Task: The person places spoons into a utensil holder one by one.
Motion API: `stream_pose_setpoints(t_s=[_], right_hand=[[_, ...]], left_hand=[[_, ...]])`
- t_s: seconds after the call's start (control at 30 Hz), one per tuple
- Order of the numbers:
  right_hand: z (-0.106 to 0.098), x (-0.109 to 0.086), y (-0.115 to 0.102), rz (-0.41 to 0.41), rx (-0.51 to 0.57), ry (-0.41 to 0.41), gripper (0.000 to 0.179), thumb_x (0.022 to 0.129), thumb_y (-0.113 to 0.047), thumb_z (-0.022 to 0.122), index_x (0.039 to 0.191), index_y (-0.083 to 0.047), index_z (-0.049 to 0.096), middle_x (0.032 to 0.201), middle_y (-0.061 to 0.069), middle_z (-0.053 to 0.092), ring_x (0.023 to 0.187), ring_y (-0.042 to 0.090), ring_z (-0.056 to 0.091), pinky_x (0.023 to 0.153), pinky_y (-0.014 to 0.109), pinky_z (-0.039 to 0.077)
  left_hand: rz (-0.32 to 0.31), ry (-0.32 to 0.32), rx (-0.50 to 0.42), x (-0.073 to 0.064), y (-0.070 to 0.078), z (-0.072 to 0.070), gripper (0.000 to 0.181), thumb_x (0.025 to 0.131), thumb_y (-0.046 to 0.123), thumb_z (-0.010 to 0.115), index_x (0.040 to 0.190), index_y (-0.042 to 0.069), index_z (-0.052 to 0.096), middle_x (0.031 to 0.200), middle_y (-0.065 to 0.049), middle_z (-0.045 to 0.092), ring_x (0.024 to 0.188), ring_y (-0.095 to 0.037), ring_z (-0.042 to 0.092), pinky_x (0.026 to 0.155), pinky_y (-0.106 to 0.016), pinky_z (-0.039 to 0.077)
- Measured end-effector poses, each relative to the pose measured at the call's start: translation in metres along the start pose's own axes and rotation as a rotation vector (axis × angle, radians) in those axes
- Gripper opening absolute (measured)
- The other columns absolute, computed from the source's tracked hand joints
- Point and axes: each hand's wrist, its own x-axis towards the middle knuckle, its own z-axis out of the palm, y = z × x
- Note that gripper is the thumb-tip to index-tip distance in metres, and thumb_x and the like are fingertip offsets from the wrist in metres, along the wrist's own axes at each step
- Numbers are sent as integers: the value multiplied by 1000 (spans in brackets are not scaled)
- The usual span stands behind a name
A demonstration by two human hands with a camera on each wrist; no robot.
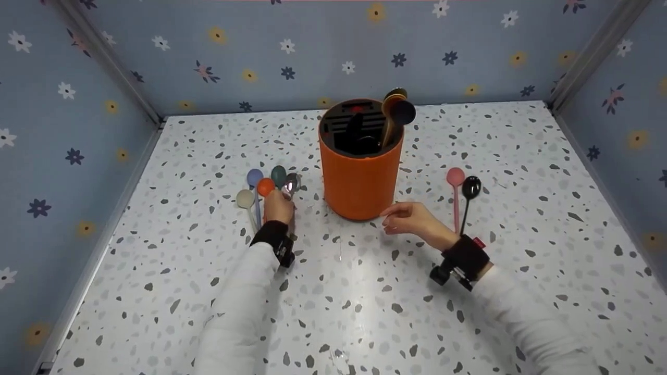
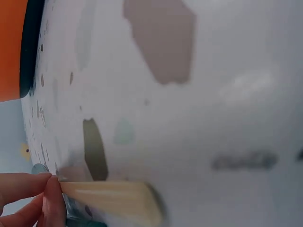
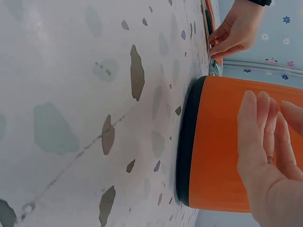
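Observation:
On the left side of the table, my left hand (image 1: 280, 207) pinches the handle (image 2: 113, 196) of a silver spoon (image 1: 293, 182) between thumb and fingertips. The handle's end looks pale yellow in the left wrist view. Close around this hand lie an orange spoon (image 1: 266, 186), a green spoon (image 1: 279, 175), a blue spoon (image 1: 255, 177) and a beige spoon (image 1: 245, 198). My right hand (image 1: 411, 220) hovers by the lower right of the orange utensil holder (image 1: 359, 185), fingers loosely bent and holding nothing.
Gold and dark spoons (image 1: 397, 110) stand in the holder's right side, with black utensils (image 1: 355, 127) in its slotted black top. To the right lie a pink spoon (image 1: 455, 177) and a black spoon (image 1: 471, 187). Flower-patterned walls (image 1: 312, 57) enclose the speckled table (image 1: 354, 302).

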Motion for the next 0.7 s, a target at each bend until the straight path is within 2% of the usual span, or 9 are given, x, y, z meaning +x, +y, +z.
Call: stream_pose_setpoints(t_s=[0.07,0.13,0.23,0.33,0.47,0.57,0.6,0.63,0.7], right_hand=[[1,0,2,1,4,0,38,83,-2,58,115,15,46,96,19,60,96,36,57,83,36,50],[2,1,3,0,4,-2,39,83,-3,59,115,15,46,94,15,61,95,34,58,82,36,50],[3,1,5,-5,8,-12,39,83,-2,58,114,16,45,93,12,62,96,36,57,82,36,50],[4,1,7,-11,23,-21,38,84,-1,56,115,17,44,96,16,60,97,37,56,83,37,50],[6,1,9,-1,36,-18,38,84,0,55,115,18,43,102,26,57,92,28,59,83,37,50],[7,1,10,9,32,-15,38,84,-1,56,116,17,44,104,29,55,88,21,61,83,36,50],[7,1,10,12,30,-14,38,84,-1,56,116,16,45,104,28,56,88,21,61,83,36,50],[6,1,10,15,27,-15,38,84,-1,56,116,16,45,104,28,56,87,21,61,83,36,50],[6,0,11,21,24,-13,38,84,-2,57,116,15,45,102,25,57,87,21,61,83,36,50]], left_hand=[[-41,-62,10,-36,45,-39,9,72,-7,53,71,-7,62,80,-23,63,77,-35,59,68,-40,49],[-24,-75,20,-46,56,-50,11,73,-6,53,72,-7,64,81,-23,63,77,-35,60,68,-39,49],[-12,-85,57,-44,55,-49,11,74,-5,55,74,-8,66,84,-25,63,79,-36,60,70,-40,49],[38,-105,53,-29,36,-36,9,71,0,61,72,-2,69,80,-20,66,77,-32,62,69,-38,50],[89,-96,64,23,-31,14,2,60,4,68,62,6,68,65,-10,65,62,-25,61,53,-33,49],[67,-89,95,63,-81,53,13,55,9,73,64,4,65,63,-11,63,57,-25,58,48,-34,46],[42,-129,87,67,-86,55,18,57,11,74,70,2,66,69,-13,65,62,-26,60,53,-35,49],[39,-131,86,69,-88,57,21,57,12,75,73,1,66,70,-14,64,62,-27,59,53,-35,49],[28,-162,85,65,-83,51,31,58,15,76,80,-4,65,76,-18,64,65,-28,58,57,-36,49]])
